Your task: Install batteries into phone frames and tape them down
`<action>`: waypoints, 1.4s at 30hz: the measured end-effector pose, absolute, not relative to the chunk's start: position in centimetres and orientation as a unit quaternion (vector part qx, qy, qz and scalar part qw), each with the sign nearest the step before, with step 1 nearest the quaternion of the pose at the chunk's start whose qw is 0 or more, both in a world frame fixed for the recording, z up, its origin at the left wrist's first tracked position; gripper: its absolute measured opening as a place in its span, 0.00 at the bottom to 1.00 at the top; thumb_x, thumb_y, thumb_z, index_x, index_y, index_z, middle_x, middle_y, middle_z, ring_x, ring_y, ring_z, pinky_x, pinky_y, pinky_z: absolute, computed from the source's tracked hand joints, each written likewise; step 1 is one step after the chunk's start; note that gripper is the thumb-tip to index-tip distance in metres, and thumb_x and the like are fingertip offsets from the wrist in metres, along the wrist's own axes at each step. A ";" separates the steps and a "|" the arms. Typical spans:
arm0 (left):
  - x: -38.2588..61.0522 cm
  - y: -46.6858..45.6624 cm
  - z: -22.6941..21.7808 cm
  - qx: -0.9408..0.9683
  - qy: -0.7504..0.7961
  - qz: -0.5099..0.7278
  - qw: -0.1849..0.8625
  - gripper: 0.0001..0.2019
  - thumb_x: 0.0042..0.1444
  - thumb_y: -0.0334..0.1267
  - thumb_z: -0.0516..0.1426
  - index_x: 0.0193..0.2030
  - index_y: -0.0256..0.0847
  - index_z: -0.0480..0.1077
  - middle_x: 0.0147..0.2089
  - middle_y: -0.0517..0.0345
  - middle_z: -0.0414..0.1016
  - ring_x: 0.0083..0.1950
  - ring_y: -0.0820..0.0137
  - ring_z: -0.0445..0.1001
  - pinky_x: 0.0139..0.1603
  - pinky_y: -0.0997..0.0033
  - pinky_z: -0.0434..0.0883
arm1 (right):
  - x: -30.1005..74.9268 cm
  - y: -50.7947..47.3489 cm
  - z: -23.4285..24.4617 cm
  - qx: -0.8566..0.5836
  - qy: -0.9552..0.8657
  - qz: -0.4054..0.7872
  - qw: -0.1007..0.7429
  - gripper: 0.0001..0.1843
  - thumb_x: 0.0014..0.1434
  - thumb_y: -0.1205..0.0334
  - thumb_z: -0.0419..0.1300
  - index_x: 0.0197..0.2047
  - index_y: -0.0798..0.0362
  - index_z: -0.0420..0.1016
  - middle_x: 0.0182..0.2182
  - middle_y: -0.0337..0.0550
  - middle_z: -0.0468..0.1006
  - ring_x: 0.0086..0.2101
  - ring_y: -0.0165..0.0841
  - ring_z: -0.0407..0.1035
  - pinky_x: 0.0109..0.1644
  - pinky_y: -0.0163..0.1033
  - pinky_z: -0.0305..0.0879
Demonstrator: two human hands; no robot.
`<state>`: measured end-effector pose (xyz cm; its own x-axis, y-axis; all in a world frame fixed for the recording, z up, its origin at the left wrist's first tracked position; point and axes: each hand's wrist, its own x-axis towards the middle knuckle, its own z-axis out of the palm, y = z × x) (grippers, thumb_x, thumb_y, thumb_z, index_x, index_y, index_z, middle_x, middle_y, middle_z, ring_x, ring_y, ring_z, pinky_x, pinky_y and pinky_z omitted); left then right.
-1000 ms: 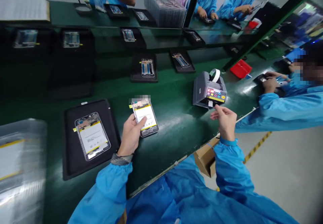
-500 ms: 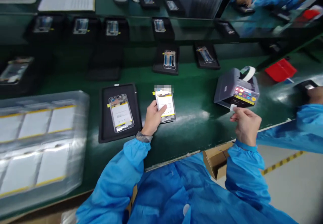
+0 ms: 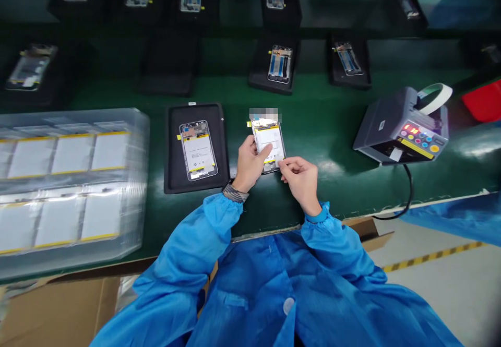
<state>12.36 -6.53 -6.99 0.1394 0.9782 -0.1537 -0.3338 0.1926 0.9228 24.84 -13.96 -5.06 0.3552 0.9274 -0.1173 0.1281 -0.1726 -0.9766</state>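
Observation:
My left hand (image 3: 250, 164) grips an open phone (image 3: 275, 150) by its left edge, the thumb lying across its white battery. Small parts and a yellow tab show at the phone's top end. At the phone's lower right corner is my right hand (image 3: 300, 180), thumb and forefinger pinched on a small white piece of tape, mostly covered by the fingertips. Left of my hands, a second open phone (image 3: 198, 151) with a white battery lies in a black tray (image 3: 172, 172). A grey tape dispenser (image 3: 385, 122) stands at the right, a white strip poking from its front.
A clear plastic tray (image 3: 136, 180) of white batteries sits at the left. Several black trays with open phones line the back and the shelf. A red bin (image 3: 483, 102) is at the far right. Below the table edge stands a cardboard box (image 3: 366, 232).
My right hand has moved left from the dispenser to the phone's lower right corner. My left hand still holds the phone. The view has tilted down, and a fresh strip shows at the dispenser.

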 end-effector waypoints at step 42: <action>12.0 -6.6 -6.3 0.370 0.399 0.491 0.680 0.27 0.47 0.47 0.73 0.49 0.39 0.70 0.54 0.46 0.81 0.55 0.55 0.81 0.56 0.56 0.78 | 27.5 -12.5 -4.5 -0.674 -0.498 0.351 0.417 0.24 0.53 0.45 0.72 0.43 0.51 0.71 0.22 0.31 0.69 0.22 0.28 0.62 0.26 0.34 0.57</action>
<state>12.01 -6.56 -6.33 0.1997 0.9634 -0.1787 -0.3732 0.2434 0.8953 27.46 -12.52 -4.51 0.2570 0.9647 -0.0571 0.3789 -0.1549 -0.9124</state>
